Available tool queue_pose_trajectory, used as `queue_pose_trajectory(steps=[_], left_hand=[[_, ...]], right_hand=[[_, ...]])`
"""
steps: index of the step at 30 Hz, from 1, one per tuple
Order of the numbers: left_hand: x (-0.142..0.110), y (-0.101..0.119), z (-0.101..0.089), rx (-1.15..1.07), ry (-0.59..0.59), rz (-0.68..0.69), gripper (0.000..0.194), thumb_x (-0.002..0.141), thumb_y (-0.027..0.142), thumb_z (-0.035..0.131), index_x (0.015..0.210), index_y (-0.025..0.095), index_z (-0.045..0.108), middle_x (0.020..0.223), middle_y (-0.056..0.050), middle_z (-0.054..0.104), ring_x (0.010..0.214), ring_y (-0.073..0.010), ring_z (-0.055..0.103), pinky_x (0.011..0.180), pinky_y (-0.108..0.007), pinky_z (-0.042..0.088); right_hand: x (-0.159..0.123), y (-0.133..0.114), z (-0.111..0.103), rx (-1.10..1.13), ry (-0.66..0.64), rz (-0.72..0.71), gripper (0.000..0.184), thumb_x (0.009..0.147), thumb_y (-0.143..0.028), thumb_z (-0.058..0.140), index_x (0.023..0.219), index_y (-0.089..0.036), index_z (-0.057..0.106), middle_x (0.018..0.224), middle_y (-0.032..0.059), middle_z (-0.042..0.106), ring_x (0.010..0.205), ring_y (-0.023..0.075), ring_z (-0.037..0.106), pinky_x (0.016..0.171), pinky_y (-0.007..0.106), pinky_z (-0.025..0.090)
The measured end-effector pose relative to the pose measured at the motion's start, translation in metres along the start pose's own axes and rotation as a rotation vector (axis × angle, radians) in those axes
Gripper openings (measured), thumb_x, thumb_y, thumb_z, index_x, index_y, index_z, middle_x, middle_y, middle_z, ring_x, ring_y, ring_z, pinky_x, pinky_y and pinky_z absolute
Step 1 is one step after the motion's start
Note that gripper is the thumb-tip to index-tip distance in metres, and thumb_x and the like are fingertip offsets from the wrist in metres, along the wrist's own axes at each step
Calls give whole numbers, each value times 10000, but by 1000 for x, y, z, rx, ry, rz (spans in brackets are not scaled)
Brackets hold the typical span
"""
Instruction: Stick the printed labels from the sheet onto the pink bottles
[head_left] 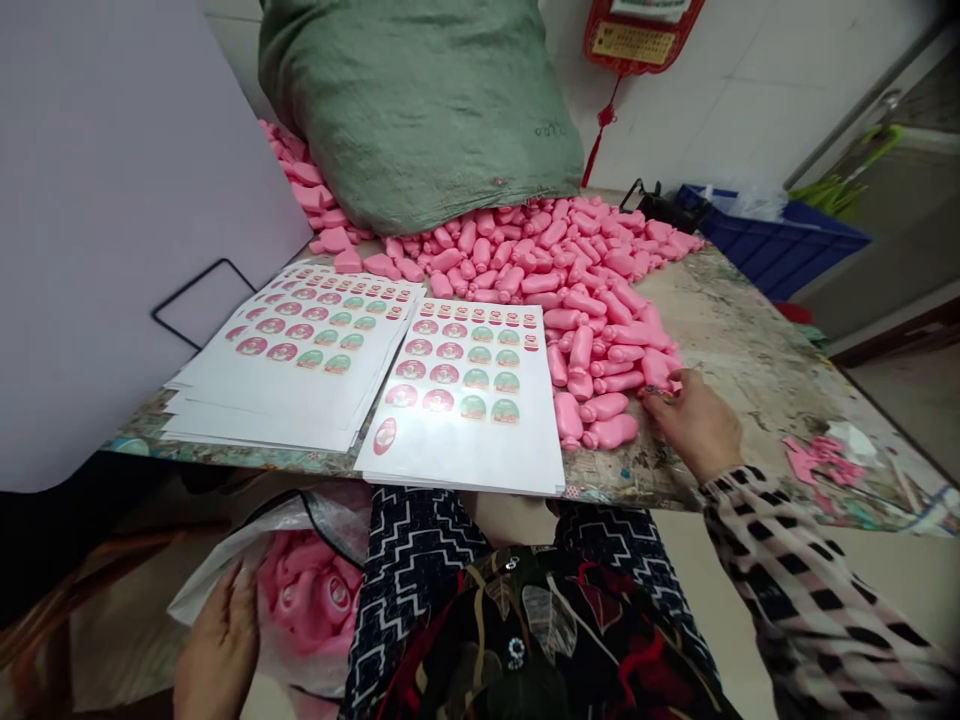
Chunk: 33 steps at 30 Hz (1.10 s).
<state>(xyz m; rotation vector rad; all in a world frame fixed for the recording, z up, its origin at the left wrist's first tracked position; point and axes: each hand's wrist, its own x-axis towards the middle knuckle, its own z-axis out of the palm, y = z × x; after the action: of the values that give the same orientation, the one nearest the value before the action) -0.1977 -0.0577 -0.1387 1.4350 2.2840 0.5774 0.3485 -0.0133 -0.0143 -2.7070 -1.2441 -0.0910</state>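
My right hand (701, 422) is at the right edge of a heap of small pink plastic bottles (517, 270) on the table. Its fingers are curled against a pink bottle (657, 368) at the heap's edge and look closed on it. Below the table edge, my left hand (221, 635) rests at the rim of a clear plastic bag (214, 570), fingers stretched out and nothing visible in them. Inside the bag lie pink bottles (311, 590), a few bearing round labels. Sheets of pink and green stickers (465, 440) lie before me; one oval sticker stands apart near the lower left corner.
A second stack of sticker sheets (277, 400) lies to the left, beside a pale panel (135, 220). Behind the heap stands a big green sack (420, 110). Pink scraps (821, 460) lie at the right, and a blue crate (780, 240) stands beyond the table.
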Motion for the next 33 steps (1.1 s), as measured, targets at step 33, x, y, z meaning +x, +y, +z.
queue_pose_trajectory(steps=[33], left_hand=[[-18,150,-8,-474,-334,407,424,784,348,587,1184,210,560,1296,-61,545,1198,-201,492,1060,-373,323]], right_hand=[[-98,-134,19,111,-226,-942,389,926,-403,334,1271,-290,473,1379,49,411,1016,215,577,642,300,513]])
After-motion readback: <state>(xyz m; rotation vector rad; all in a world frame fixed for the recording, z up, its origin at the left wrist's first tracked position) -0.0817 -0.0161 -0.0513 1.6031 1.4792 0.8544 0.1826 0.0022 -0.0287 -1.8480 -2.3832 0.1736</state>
